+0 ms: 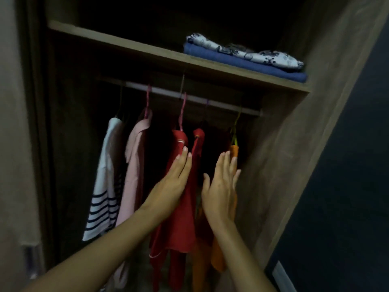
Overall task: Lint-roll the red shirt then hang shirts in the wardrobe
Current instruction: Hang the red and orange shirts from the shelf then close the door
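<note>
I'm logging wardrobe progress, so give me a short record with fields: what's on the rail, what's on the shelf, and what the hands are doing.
rail: striped shirt, pink shirt, red shirt, orange shirt, all on hangers
shelf: folded patterned cloth on folded blue cloth
left hand: open, flat against red shirt
right hand: open, beside orange shirt

The red shirt (181,199) hangs on a pink hanger (182,111) from the wardrobe rail (189,98), mid-row. Left of it hang a pink shirt (134,165) and a striped white one (105,186); an orange shirt (219,256) hangs to its right.
</note>
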### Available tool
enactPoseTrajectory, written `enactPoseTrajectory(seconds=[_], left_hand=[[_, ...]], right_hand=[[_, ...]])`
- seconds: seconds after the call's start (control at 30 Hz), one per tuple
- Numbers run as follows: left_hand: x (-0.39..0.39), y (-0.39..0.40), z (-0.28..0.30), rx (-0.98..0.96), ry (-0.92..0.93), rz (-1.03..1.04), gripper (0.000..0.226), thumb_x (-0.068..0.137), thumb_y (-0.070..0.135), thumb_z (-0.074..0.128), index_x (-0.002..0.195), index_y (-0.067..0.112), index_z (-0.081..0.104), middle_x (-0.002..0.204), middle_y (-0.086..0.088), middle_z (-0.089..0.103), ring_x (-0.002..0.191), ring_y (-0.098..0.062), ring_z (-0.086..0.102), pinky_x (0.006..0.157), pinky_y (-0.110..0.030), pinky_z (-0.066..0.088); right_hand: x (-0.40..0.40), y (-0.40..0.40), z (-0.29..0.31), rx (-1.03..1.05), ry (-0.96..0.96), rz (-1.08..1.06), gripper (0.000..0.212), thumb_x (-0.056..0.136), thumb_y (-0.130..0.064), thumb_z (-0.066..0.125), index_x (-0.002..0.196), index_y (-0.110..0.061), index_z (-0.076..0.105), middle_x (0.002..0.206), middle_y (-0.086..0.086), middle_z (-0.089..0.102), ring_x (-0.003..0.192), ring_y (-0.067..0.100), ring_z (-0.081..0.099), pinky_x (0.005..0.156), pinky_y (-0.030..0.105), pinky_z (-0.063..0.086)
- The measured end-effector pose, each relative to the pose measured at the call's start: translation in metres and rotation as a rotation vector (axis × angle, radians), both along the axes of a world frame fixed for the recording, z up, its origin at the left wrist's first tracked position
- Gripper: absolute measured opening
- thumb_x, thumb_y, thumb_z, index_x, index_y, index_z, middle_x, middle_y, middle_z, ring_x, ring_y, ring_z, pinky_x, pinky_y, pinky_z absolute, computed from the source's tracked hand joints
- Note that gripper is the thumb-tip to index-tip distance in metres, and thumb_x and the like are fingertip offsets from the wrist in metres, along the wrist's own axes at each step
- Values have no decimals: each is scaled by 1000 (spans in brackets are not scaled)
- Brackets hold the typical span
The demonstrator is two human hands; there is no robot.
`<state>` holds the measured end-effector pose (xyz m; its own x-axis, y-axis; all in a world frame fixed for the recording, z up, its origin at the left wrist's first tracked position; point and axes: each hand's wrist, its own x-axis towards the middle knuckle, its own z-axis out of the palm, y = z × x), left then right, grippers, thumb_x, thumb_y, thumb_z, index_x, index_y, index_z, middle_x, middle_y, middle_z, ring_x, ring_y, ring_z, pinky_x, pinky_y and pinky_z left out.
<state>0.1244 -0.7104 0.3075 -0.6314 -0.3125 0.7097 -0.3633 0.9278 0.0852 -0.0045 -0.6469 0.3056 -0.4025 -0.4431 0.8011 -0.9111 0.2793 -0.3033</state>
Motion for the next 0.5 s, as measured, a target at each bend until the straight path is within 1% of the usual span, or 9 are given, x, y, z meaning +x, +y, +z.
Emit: enactPoseTrajectory(seconds=[0.03, 0.07, 0.13, 0.2, 0.27, 0.33, 0.4, 0.47, 0.5], left_hand=[[16, -4, -1, -41, 30, 14, 79, 82, -9, 39, 152, 4, 4, 160, -13, -10, 148, -29, 6, 112, -38, 35], [35, -9, -1, -96, 53, 46, 75, 82, -4, 40, 151, 1, 10, 159, -16, -1, 148, -31, 5, 117, -41, 25], [78, -15, 5, -160, 82, 102, 68, 86, 3, 41, 149, -2, 16, 158, -20, 9, 147, -32, 7, 119, -42, 16], [125, -21, 9, -205, 110, 139, 65, 89, 8, 46, 147, -4, 20, 156, -23, 13, 147, -34, 10, 119, -44, 17], [172, -29, 10, -265, 147, 182, 64, 90, 13, 49, 146, -3, 23, 155, -23, 15, 146, -36, 11, 119, -45, 17], [219, -44, 10, -310, 173, 252, 62, 92, 19, 48, 147, 1, 24, 155, -20, 16, 146, -35, 11, 120, -44, 14], [262, -66, 9, -346, 177, 338, 63, 95, 23, 46, 149, 4, 20, 155, -19, 14, 146, -35, 10, 120, -45, 11], [301, -93, 5, -385, 151, 422, 64, 97, 27, 42, 152, 9, 13, 156, -19, 11, 146, -36, 8, 119, -48, 9], [320, -108, 3, -388, 134, 456, 65, 98, 30, 40, 153, 12, 8, 156, -18, 9, 146, -35, 5, 119, -50, 8]], right_hand=[[12, -5, 0, -17, 12, 30, 69, 97, -24, 49, 151, -9, 8, 161, 8, 9, 148, 18, -7, 121, 39, -3], [26, -11, -1, -29, 24, 66, 69, 97, -28, 46, 151, -9, 7, 161, 8, 8, 148, 17, -7, 121, 39, -3], [56, -23, -2, -39, 30, 152, 70, 97, -34, 41, 151, -10, 4, 161, 6, 4, 148, 17, -9, 121, 37, -4], [90, -35, -5, -38, 26, 241, 70, 97, -38, 38, 152, -13, 2, 161, 5, 1, 149, 16, -10, 121, 35, -7], [129, -47, -9, -52, 55, 310, 70, 97, -37, 41, 152, -11, 6, 161, 7, 5, 149, 18, -7, 121, 37, -5], [171, -62, -16, -65, 84, 382, 71, 96, -36, 45, 153, -12, 10, 161, 6, 8, 149, 20, -3, 121, 40, -1], [213, -78, -25, -73, 89, 455, 70, 96, -37, 45, 153, -11, 14, 161, 7, 10, 150, 22, 2, 121, 45, 6], [255, -96, -36, -79, 91, 469, 71, 96, -39, 46, 152, -9, 15, 161, 9, 11, 150, 25, 5, 120, 50, 12], [276, -106, -41, -80, 88, 460, 72, 96, -39, 47, 153, -9, 14, 161, 10, 11, 150, 25, 4, 120, 50, 12]])
